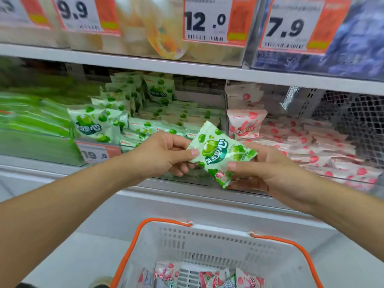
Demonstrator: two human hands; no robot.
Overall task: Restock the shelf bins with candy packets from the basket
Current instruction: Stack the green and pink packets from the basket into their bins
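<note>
Hands share one pale-green plastic candy packet with green fruit print [221, 152], tilted: left hand [164, 155] pinches its upper-left edge, right hand [268, 169] grips its lower-right; clear green-packet shelf bin [145, 142] lies just behind.

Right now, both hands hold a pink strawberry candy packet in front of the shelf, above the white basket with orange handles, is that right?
Not quite. The head view shows the packet is green, not pink strawberry. The left hand and right hand both hold it in front of the shelf, above the white basket with orange handles.
</note>
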